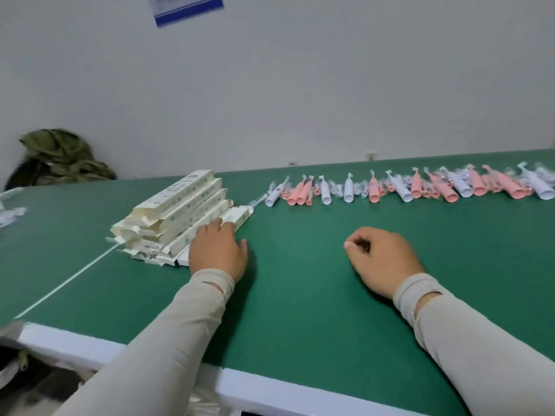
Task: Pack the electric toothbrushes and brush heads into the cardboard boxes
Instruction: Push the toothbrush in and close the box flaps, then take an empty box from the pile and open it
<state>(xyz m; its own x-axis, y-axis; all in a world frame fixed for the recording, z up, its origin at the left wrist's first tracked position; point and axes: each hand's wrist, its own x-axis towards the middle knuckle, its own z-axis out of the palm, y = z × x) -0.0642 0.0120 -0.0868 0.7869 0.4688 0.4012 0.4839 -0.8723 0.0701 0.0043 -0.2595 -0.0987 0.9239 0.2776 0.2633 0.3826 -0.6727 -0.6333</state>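
A stack of long cream cardboard boxes lies on the green table at the left. My left hand rests against the stack's right side, fingers laid on the lowest box. My right hand rests on the table to the right, its fingers loosely curled and holding nothing. Along the far edge runs a row of pink toothbrushes and white toothbrushes, with small brush heads in clear wrappers lying between them.
A green bag sits at the back left against the white wall. Clear plastic wrappers lie at the table's left edge. The white table rim runs along the front.
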